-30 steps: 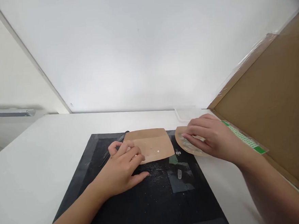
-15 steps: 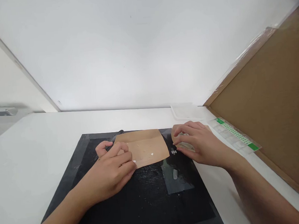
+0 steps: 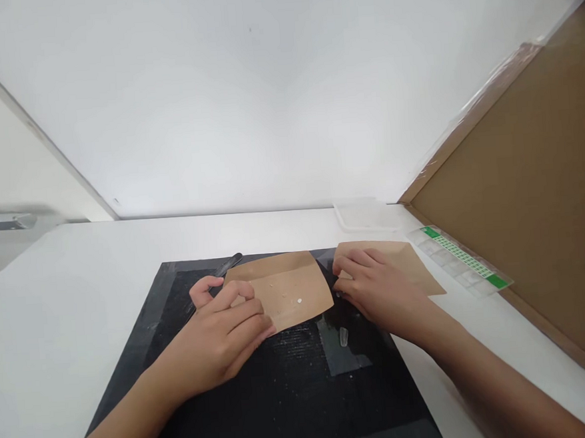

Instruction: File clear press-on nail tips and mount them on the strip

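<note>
My left hand (image 3: 230, 327) rests with curled fingers on the left part of a brown paper sheet (image 3: 287, 286), which lies on a black mat (image 3: 226, 410). A small white piece (image 3: 299, 300) and some tiny bits lie on that sheet. My right hand (image 3: 372, 283) is at the mat's right side, fingertips pinched together low by the small pale pieces; what they hold, if anything, is hidden. Behind it lies a second brown sheet (image 3: 419, 270). Nearer me, a small clear piece (image 3: 343, 337) sits on a translucent square (image 3: 350, 362).
A dark flat stick (image 3: 230, 263) lies at the mat's back left. Behind the mat is a clear tray (image 3: 368, 227). A clear compartment case with a green label strip (image 3: 463, 257) lies right, beside a cardboard panel (image 3: 531, 189).
My right hand has moved slightly left and down, off most of the second brown sheet, and its fingers have closed. My left hand has shifted slightly right.
</note>
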Demonstrator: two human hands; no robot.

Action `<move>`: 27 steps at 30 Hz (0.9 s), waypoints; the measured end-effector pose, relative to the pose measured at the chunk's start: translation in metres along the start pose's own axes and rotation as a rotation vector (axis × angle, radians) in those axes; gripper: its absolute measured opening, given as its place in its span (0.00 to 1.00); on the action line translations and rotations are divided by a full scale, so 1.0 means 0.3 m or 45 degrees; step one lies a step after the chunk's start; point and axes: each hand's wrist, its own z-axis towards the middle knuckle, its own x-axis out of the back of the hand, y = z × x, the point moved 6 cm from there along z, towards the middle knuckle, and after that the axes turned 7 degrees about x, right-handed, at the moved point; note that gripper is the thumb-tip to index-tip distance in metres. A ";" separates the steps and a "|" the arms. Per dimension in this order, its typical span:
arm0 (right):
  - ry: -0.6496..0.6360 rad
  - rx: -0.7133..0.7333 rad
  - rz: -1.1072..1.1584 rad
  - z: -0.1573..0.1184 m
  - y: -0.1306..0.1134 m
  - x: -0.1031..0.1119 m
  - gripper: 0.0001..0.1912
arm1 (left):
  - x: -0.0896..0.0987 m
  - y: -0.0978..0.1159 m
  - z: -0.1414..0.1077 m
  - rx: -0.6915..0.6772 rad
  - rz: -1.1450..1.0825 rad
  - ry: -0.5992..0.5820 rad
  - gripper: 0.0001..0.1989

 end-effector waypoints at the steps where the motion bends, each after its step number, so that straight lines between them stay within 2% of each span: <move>1: -0.003 -0.009 0.001 0.002 0.000 -0.002 0.09 | 0.004 0.001 0.000 0.009 0.015 0.041 0.08; 9: -0.010 -0.007 0.037 0.012 0.001 -0.009 0.12 | 0.029 -0.001 -0.003 0.050 0.123 0.204 0.08; 14: 0.034 0.030 0.129 0.008 -0.002 0.018 0.12 | 0.032 0.018 0.005 0.011 0.135 0.198 0.06; 21: 0.257 0.024 0.487 -0.009 0.000 0.115 0.10 | 0.020 0.030 0.005 0.067 0.028 0.254 0.11; 27: 0.436 -0.115 1.003 0.006 -0.067 0.107 0.05 | -0.013 0.047 0.007 0.118 -0.093 0.148 0.23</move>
